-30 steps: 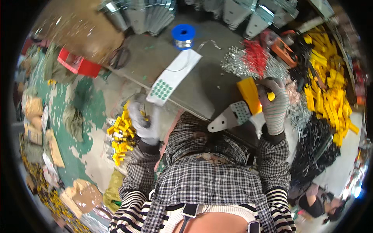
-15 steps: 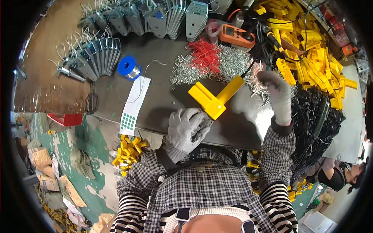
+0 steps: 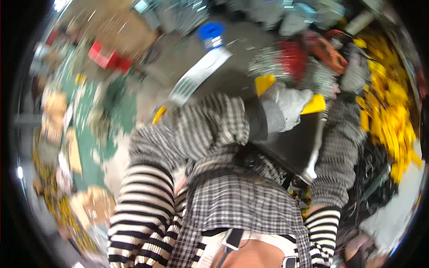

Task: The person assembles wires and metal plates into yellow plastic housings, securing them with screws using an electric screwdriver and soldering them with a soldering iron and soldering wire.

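- Grip of the left hand (image 3: pixel 288 105) looks closed around the yellow piece (image 3: pixel 315 104), and yellow shows on both sides of the glove. For the right hand (image 3: pixel 355 73), blur hides the fingers, so I cannot tell whether it is holding something.
- Workbench (image 3: pixel 239 67), the largest thing, appears turned in the view compared with half a second ago. Over it, the right hand has gone nearer to the orange device (image 3: pixel 330 56), and the left one has come farther to the right, with the yellow piece. For the work, I judge that the left hand alone is now bearing the piece.
- Left forearm (image 3: pixel 196 125) lies across the front of the body, nearly level, with its hand pointing to the right. Right forearm (image 3: pixel 337 152) is stretched forward, almost straight.
- Heap of yellow parts (image 3: pixel 386 125) lies to the right of the right hand, and black cables (image 3: pixel 371 169) are nearer to the body.
- White strip (image 3: pixel 192 80) lies left of the yellow piece, well apart from it.
- Blue spool (image 3: pixel 211 30) is just beyond the strip.
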The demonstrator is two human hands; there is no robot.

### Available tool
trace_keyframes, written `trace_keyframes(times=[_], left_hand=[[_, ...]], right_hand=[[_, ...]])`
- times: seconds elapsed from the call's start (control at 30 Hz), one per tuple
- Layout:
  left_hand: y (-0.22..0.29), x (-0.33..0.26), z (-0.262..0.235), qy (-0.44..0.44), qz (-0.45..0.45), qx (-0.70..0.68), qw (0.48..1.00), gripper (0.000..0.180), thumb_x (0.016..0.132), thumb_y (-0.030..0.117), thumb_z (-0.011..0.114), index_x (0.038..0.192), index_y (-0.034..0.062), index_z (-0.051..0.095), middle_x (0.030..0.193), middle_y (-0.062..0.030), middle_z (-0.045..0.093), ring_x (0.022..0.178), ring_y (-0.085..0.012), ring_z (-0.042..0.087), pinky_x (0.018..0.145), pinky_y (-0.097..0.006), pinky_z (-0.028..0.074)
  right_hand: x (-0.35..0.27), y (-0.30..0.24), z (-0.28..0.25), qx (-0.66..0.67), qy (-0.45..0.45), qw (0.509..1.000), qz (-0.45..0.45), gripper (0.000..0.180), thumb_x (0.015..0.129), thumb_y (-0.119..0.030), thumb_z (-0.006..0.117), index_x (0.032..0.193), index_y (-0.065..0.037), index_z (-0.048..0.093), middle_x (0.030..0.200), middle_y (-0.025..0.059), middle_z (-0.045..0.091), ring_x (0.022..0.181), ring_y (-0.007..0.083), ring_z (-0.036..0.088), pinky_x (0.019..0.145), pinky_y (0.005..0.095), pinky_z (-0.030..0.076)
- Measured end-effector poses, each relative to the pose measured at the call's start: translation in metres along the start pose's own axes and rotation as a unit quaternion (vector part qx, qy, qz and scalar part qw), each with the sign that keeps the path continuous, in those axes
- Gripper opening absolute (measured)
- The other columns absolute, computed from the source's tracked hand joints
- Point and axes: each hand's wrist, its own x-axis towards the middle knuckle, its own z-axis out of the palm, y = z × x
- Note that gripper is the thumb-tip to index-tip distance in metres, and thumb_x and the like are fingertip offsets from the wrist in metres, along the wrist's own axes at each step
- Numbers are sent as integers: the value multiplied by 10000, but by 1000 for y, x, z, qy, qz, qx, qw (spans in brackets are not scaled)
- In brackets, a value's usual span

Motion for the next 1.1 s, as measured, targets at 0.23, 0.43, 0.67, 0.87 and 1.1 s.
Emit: trace_keyframes(times=[0.23,0.43,0.67,0.87,1.1], left_hand=[[-164,-274,-44,-54,35,133,989,377,676,144,647,1051,157,616,1037,-76,624,1074,-291,575,1007,-399,430],[-246,-475,102,-206,-314,353,857,484,820,222,541,1299,247,476,1381,-84,477,1300,-297,413,1064,-535,324],[-145,-255,39,208,-169,-10,963,409,795,255,647,1170,101,595,1123,-146,618,1025,-350,588,875,-455,465],[-80,55,-40,180,-107,95,973,275,904,344,576,995,84,583,787,-184,663,738,-348,665,603,-468,519],[-99,227,-26,80,-267,105,955,637,770,577,664,1110,38,671,1115,-199,671,1024,-343,659,864,-442,525]], right_hand=[[-71,-241,-74,439,-191,848,-225,273,740,-116,728,1000,-62,666,1010,125,602,985,264,569,881,365,471],[-239,-410,-51,321,-514,664,-439,248,848,-166,601,1089,-108,602,1050,130,570,978,300,592,804,397,528],[-230,-378,-63,316,-500,692,-415,234,831,-195,636,1029,-72,647,1009,157,652,932,341,643,825,405,520],[-194,-308,-106,427,-446,761,-199,230,855,-151,605,1055,-44,640,1071,156,641,1011,325,620,830,397,514],[-182,-190,-169,443,-377,814,19,295,821,-171,641,1105,-92,621,1025,130,600,960,341,591,812,425,500]])
